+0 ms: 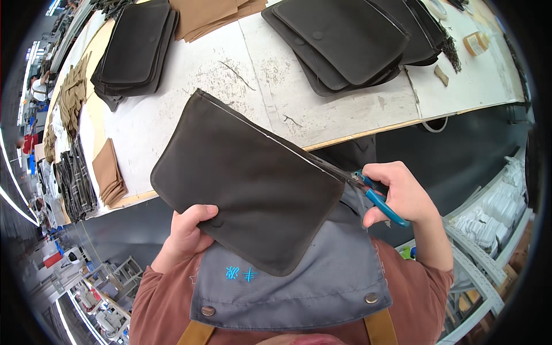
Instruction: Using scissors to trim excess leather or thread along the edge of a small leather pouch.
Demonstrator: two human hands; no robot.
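A dark fabric panel (247, 178) with rounded corners is held tilted in front of my apron, overlapping the table's front edge. My left hand (192, 227) is closed on its lower left edge, thumb on top and fingers hidden beneath. A pale line runs along the panel's upper right edge. In my right hand (397, 192) are scissors (388, 208) with teal handles, gripped by thumb and fingers. Their blades lie at the panel's right corner, along that edge; I cannot tell whether they are parted. A dark strip hangs just below the blades.
Stacks of similar dark panels lie at the table's back left (135, 46) and back right (345, 40). Brown sheets (213, 14) sit between them, with a smaller brown stack (109, 172) at left. Loose threads dot the white table (253, 63). A small bottle (476, 43) stands far right.
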